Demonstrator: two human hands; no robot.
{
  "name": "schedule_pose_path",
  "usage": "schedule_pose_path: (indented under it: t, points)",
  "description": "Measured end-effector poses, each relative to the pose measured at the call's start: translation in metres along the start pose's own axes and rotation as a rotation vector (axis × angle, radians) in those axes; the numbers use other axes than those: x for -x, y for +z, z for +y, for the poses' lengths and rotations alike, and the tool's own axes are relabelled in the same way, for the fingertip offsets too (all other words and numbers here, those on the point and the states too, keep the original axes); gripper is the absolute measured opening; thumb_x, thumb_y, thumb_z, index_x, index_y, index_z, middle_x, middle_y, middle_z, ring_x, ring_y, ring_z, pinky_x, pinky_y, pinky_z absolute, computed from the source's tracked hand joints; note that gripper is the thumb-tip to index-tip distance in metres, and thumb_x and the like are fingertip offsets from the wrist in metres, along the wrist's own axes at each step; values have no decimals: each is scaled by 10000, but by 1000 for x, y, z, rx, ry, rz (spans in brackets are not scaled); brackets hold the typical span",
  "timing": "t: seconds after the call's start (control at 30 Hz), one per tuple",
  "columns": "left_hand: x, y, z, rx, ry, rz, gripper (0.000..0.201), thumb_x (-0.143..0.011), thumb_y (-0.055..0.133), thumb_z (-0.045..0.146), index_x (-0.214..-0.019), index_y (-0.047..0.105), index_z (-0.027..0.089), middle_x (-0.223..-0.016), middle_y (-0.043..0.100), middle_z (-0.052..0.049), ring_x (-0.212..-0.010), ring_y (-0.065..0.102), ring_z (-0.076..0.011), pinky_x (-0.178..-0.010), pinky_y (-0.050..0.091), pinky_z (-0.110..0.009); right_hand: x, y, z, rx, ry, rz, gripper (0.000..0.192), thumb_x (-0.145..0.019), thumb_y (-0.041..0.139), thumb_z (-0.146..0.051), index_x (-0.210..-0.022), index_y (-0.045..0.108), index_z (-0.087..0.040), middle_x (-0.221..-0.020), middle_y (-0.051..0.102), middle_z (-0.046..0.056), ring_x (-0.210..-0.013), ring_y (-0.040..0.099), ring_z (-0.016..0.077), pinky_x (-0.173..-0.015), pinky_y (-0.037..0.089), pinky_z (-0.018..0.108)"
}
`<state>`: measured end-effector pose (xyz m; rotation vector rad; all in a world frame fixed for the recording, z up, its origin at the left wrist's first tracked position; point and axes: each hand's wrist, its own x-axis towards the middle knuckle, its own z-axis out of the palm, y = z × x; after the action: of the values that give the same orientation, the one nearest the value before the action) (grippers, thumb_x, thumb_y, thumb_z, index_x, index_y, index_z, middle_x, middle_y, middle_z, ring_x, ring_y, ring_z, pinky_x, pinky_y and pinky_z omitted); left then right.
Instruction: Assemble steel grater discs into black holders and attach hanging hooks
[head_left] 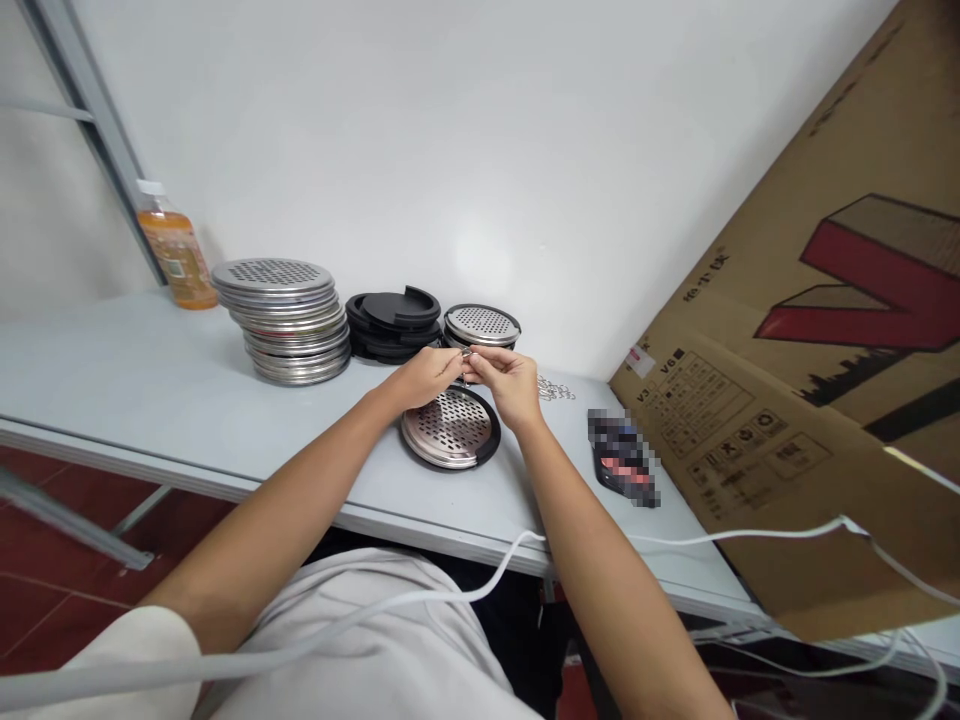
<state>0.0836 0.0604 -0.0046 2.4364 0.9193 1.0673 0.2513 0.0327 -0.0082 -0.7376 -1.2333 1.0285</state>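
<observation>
White cable (420, 600) runs across the person's lap at the bottom of the view, below the edge of the pale grey table (112, 380). Both forearms reach forward over that edge. On the table lies a perforated steel disc in a black ring (450, 428), flat, just under the hands. The left hand (424, 375) and right hand (510, 380) meet fingertip to fingertip above its far rim, both pinched around a small metal piece (466, 354) — too small to make out further. Right of the hands lie a little heap of small metal clips (555, 390) and a phone (622, 458), with a leaning cardboard box (810, 400) beyond. Farther back stand a stack of steel discs (289, 320), a stack of black rings (392, 322), one more perforated disc (481, 325) — and an orange bottle (174, 250) by the wall.
</observation>
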Motion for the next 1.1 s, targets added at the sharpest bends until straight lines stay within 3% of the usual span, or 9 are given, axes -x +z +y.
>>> schedule_pose_path:
  t: [0.47, 0.73, 1.1]
  points:
    - [0, 5, 4, -62, -33, -14, 365, -995, 359, 324, -668, 447, 187, -623, 546, 9, -593, 484, -128, -582, 310, -274, 0, 1, 4, 88, -56, 59, 337, -693, 838, -418, -871, 699, -168, -729, 747, 24, -640, 740, 167, -643, 655, 290]
    - [1, 3, 7, -71, -62, -41, 372, -994, 357, 319, -699, 534, 177, -685, 632, -20, -635, 545, -151, -612, 348, -280, 2, 5, 5, 206, -139, 37, 263, -741, 782, -406, -818, 661, -186, -704, 714, 12, -613, 713, 155, -558, 622, 257]
    - [-1, 4, 5, -128, -40, -44, 378, -991, 340, 290, -670, 509, 187, -664, 613, -26, -618, 535, -152, -608, 355, -284, 6, 7, 6, 348, -197, 56, 196, -804, 691, -382, -814, 617, -201, -690, 676, -1, -620, 695, 160, -597, 618, 279]
